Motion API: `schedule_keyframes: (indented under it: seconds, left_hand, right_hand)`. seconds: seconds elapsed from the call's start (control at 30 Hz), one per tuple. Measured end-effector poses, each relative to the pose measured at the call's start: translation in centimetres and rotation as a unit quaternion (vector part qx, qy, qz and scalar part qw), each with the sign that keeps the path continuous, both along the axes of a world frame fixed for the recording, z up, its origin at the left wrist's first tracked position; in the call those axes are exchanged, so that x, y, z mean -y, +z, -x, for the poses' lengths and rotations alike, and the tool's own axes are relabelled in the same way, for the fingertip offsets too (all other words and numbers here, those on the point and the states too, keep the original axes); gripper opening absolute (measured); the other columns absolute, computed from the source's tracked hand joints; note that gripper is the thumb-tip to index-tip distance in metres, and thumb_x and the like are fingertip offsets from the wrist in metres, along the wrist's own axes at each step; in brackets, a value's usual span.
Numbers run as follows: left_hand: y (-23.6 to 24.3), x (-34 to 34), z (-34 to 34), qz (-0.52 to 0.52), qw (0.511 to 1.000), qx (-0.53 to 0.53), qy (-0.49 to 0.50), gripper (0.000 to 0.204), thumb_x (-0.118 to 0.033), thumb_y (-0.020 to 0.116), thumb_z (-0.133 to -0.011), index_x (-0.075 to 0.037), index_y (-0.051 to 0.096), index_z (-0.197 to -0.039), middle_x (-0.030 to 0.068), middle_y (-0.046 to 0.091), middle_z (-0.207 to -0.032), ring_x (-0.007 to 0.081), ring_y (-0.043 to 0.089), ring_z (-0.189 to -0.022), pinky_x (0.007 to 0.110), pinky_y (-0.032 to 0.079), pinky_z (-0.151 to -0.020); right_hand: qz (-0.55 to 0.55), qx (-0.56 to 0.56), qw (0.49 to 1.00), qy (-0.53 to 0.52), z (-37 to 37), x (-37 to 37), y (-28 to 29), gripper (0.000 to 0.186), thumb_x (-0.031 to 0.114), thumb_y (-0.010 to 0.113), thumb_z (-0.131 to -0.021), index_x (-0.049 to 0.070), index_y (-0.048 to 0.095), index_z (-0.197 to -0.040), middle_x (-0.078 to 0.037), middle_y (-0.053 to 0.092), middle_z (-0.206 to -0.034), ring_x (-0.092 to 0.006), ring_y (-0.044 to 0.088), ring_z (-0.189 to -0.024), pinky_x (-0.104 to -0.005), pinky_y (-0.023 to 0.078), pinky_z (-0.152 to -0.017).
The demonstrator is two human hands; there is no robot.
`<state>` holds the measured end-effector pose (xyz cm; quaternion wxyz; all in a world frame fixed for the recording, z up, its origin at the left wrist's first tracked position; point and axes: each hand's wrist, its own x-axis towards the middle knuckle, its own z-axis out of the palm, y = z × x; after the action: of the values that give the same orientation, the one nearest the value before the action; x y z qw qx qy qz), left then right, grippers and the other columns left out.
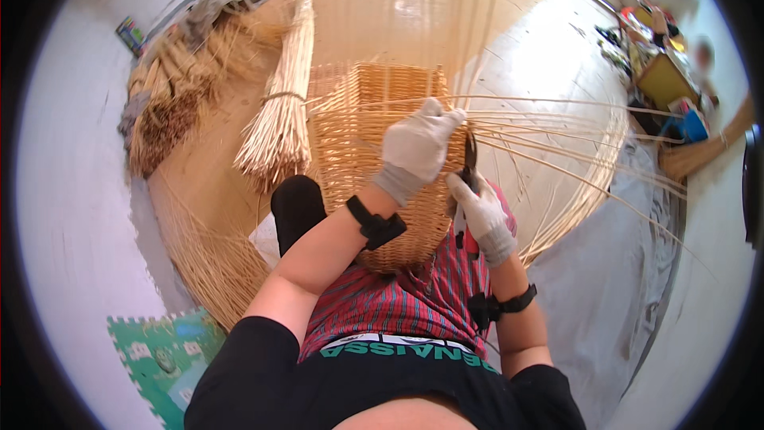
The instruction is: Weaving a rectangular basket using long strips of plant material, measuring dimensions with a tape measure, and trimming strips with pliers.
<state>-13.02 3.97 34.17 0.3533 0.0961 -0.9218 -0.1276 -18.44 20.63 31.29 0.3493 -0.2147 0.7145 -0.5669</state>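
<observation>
left hand (419,146) clamps the basket (374,159) rim; right hand (480,209) pinches cutters (469,161). a crooked snip could nick a stake (557,155) or the glove.

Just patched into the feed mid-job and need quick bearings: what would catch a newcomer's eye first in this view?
The tall, pale woven wicker basket at centre, resting on the person's lap, draws the eye first. The white-gloved left hand presses on its right edge, and the white-gloved right hand just below holds dark-bladed, red-handled cutters. Long loose willow rods fan out to the right, and a tied bundle of straw-coloured rods lies on the floor to the left.
</observation>
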Motion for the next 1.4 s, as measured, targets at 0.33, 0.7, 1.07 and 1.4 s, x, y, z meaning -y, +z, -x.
schedule_keyframes:
  seconds: [0.33, 0.7, 1.07, 1.4]
  left_hand:
    - [0.6, -0.7, 0.1, -0.023, 0.994, 0.091, 0.046, 0.032, -0.005, 0.059, -0.087, -0.009, 0.063, -0.118, 0.012, 0.061, -0.104, 0.0318, 0.069, -0.084, 0.045, 0.055, -0.068]
    - [-0.9, -0.4, -0.4, -0.045, 0.998, 0.023, 0.035, 0.033, -0.006, 0.059, -0.088, -0.01, 0.064, -0.12, 0.0093, 0.063, -0.105, 0.0302, 0.07, -0.083, 0.042, 0.055, -0.068]
    - [-1.2, -2.0, -1.7, -0.073, 0.996, -0.025, -0.033, 0.027, -0.009, 0.063, -0.085, -0.015, 0.061, -0.112, 0.0095, 0.06, -0.101, 0.0317, 0.071, -0.083, 0.044, 0.058, -0.071]
    - [-0.5, -1.5, -6.9, -0.002, 0.995, -0.017, -0.094, 0.026, -0.009, 0.063, -0.083, -0.016, 0.057, -0.108, 0.0085, 0.058, -0.1, 0.0282, 0.07, -0.082, 0.043, 0.056, -0.069]
  right_hand:
    - [0.058, 0.072, 0.995, 0.03, -2.5, -1.5, -1.3, 0.026, 0.024, 0.066, -0.099, 0.003, 0.062, -0.113, -0.002, 0.063, -0.08, -0.0111, 0.061, -0.067, -0.0274, 0.049, -0.062]
    - [0.12, -0.04, 0.992, 0.016, -3.2, -1.3, 4.8, 0.02, 0.01, 0.07, -0.095, 0.005, 0.059, -0.111, 0.0, 0.06, -0.079, -0.0102, 0.059, -0.064, -0.0263, 0.047, -0.058]
    - [-0.139, -0.773, 0.576, 0.227, 1.3, 6.6, 20.8, 0.023, 0.022, 0.074, -0.084, 0.008, 0.059, -0.094, -0.01, 0.069, -0.077, -0.032, 0.07, -0.073, -0.0422, 0.054, -0.068]
    - [-0.456, -0.669, 0.498, 0.311, 2.0, 13.3, 16.7, 0.029, 0.029, 0.061, -0.087, 0.005, 0.072, -0.099, -0.02, 0.073, -0.088, -0.0381, 0.072, -0.089, -0.0481, 0.056, -0.08]
